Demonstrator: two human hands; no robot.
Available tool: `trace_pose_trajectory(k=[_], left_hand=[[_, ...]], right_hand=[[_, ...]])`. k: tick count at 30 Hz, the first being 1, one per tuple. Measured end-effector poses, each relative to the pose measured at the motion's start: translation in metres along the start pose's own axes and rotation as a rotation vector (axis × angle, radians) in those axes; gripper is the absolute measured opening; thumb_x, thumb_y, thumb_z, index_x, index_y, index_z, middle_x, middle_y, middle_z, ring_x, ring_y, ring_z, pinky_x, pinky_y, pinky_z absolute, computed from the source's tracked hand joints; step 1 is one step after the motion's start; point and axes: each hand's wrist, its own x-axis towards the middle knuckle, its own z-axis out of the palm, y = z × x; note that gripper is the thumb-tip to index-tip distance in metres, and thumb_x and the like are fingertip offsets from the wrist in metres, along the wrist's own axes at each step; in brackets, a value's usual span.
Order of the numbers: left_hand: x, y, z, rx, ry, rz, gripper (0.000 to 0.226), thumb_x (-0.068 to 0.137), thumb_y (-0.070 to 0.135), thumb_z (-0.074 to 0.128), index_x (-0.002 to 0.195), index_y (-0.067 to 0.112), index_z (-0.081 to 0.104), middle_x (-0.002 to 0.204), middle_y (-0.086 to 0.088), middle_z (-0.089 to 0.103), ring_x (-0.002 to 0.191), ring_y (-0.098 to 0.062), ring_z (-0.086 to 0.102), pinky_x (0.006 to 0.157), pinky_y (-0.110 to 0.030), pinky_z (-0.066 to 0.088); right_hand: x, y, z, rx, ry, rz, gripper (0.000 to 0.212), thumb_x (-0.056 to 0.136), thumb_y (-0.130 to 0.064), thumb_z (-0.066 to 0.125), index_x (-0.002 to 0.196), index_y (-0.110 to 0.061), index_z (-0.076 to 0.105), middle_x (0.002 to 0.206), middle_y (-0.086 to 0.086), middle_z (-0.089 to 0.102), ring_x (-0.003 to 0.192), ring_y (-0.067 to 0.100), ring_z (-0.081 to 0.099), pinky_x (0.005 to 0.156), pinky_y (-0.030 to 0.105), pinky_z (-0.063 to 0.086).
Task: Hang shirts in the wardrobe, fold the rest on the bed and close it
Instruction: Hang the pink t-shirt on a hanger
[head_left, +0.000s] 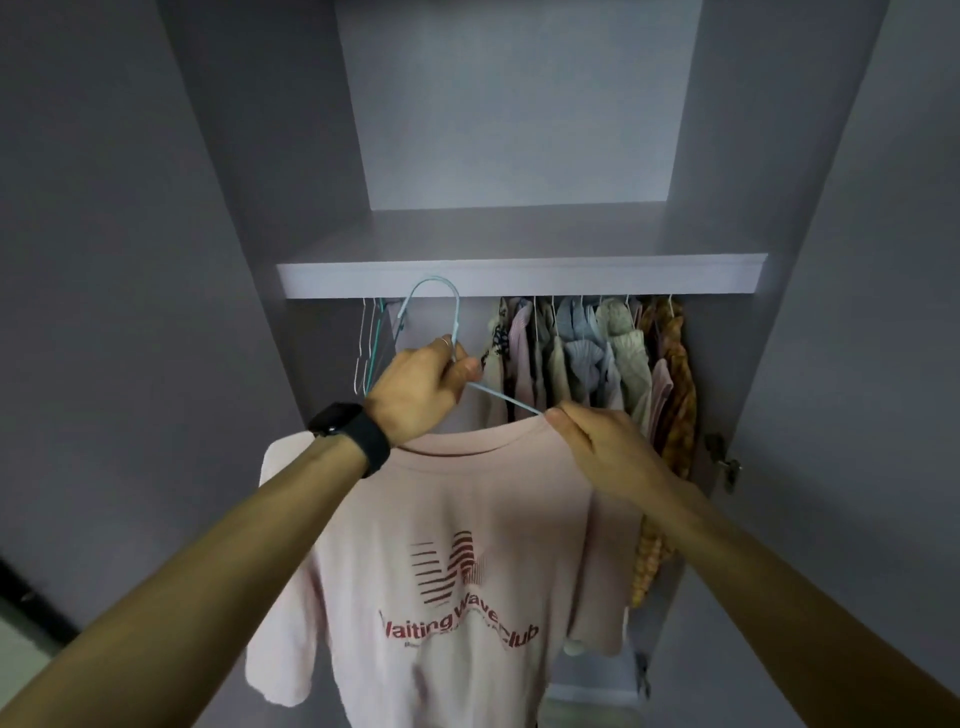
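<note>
A pale pink T-shirt (447, 582) with a red printed logo hangs on a light blue hanger (457, 317) in front of the open wardrobe. My left hand (421, 389), with a black watch on its wrist, grips the hanger's neck just below the hook. The hook stands level with the shelf edge, below which the rail is hidden. My right hand (602, 447) pinches the shirt's right shoulder where the hanger arm enters the collar.
A white shelf (519, 275) spans the wardrobe above the clothes. Several hung shirts (597, 353) fill the right half of the rail. A few empty hangers (371, 343) hang at the left. Grey doors (130, 312) stand open on both sides.
</note>
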Motion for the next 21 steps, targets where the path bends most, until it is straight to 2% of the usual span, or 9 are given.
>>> trace_pose_trajectory(k=[2, 4, 7, 10, 11, 13, 16, 19, 21], left_hand=[[-0.007, -0.004, 0.005, -0.025, -0.015, -0.021, 0.025, 0.103, 0.029, 0.05, 0.097, 0.007, 0.061, 0.083, -0.011, 0.07, 0.084, -0.032, 0.064, 0.08, -0.04, 0.05], [-0.013, -0.006, 0.014, -0.08, -0.033, -0.046, 0.026, 0.103, 0.029, 0.05, 0.096, 0.007, 0.061, 0.081, -0.01, 0.069, 0.08, -0.029, 0.063, 0.078, -0.037, 0.05], [-0.016, -0.008, 0.023, -0.139, -0.024, -0.077, 0.026, 0.104, 0.032, 0.05, 0.092, 0.011, 0.06, 0.074, -0.003, 0.067, 0.073, -0.023, 0.061, 0.069, -0.026, 0.048], [-0.016, -0.01, 0.025, -0.143, 0.007, -0.078, 0.026, 0.104, 0.032, 0.049, 0.087, 0.014, 0.058, 0.07, 0.003, 0.065, 0.07, -0.017, 0.06, 0.064, -0.02, 0.043], [-0.017, -0.012, 0.026, -0.149, 0.018, -0.081, 0.026, 0.104, 0.032, 0.049, 0.087, 0.014, 0.057, 0.07, 0.004, 0.065, 0.07, -0.017, 0.061, 0.065, -0.021, 0.044], [-0.018, -0.012, 0.027, -0.149, 0.026, -0.089, 0.027, 0.104, 0.031, 0.049, 0.087, 0.012, 0.058, 0.071, 0.003, 0.065, 0.071, -0.018, 0.061, 0.067, -0.021, 0.044], [-0.021, -0.01, 0.035, -0.132, 0.013, -0.085, 0.027, 0.104, 0.029, 0.049, 0.086, 0.011, 0.057, 0.072, 0.001, 0.066, 0.072, -0.018, 0.062, 0.061, -0.012, 0.04], [-0.021, -0.004, 0.042, -0.102, 0.009, -0.061, 0.024, 0.104, 0.026, 0.05, 0.088, 0.01, 0.058, 0.07, 0.0, 0.066, 0.069, -0.019, 0.06, 0.06, -0.007, 0.037], [-0.02, -0.001, 0.043, -0.102, 0.049, -0.067, 0.023, 0.104, 0.026, 0.05, 0.09, 0.009, 0.058, 0.07, -0.001, 0.067, 0.067, -0.019, 0.06, 0.061, -0.012, 0.039]], right_hand=[[-0.007, 0.007, 0.0, -0.032, -0.025, -0.023, 0.049, 0.099, -0.057, 0.034, 0.078, -0.017, 0.051, 0.062, -0.002, 0.05, 0.061, 0.018, 0.054, 0.06, 0.047, 0.047], [-0.009, 0.006, 0.003, -0.001, -0.051, -0.014, 0.043, 0.098, -0.06, 0.042, 0.08, -0.023, 0.056, 0.063, -0.002, 0.053, 0.06, 0.013, 0.056, 0.061, 0.043, 0.049], [-0.01, 0.002, 0.003, 0.113, -0.122, 0.067, 0.036, 0.089, -0.067, 0.053, 0.095, -0.035, 0.068, 0.073, -0.01, 0.064, 0.067, 0.004, 0.061, 0.061, 0.02, 0.047], [-0.017, 0.008, -0.001, 0.183, -0.095, 0.103, 0.012, 0.093, -0.047, 0.063, 0.083, -0.042, 0.069, 0.068, -0.011, 0.063, 0.062, 0.001, 0.056, 0.058, 0.015, 0.04], [-0.021, 0.011, -0.001, 0.169, -0.047, 0.064, 0.022, 0.095, -0.037, 0.065, 0.075, -0.044, 0.064, 0.062, -0.011, 0.057, 0.057, 0.001, 0.051, 0.056, 0.015, 0.037], [-0.029, 0.015, 0.001, 0.131, 0.04, -0.002, 0.031, 0.098, -0.026, 0.064, 0.07, -0.038, 0.062, 0.057, -0.007, 0.045, 0.053, 0.004, 0.041, 0.054, 0.019, 0.034], [-0.037, 0.012, 0.009, 0.14, 0.096, 0.0, 0.019, 0.098, -0.025, 0.062, 0.091, -0.012, 0.074, 0.064, -0.001, 0.055, 0.059, 0.013, 0.051, 0.057, 0.025, 0.04], [-0.036, 0.005, 0.011, 0.179, 0.156, 0.016, 0.019, 0.096, -0.022, 0.066, 0.106, -0.011, 0.078, 0.082, -0.006, 0.069, 0.074, 0.005, 0.063, 0.07, 0.018, 0.048], [-0.037, 0.0, 0.011, 0.18, 0.203, -0.044, 0.021, 0.091, -0.024, 0.072, 0.109, -0.014, 0.079, 0.088, -0.007, 0.073, 0.081, 0.009, 0.066, 0.077, 0.022, 0.052]])
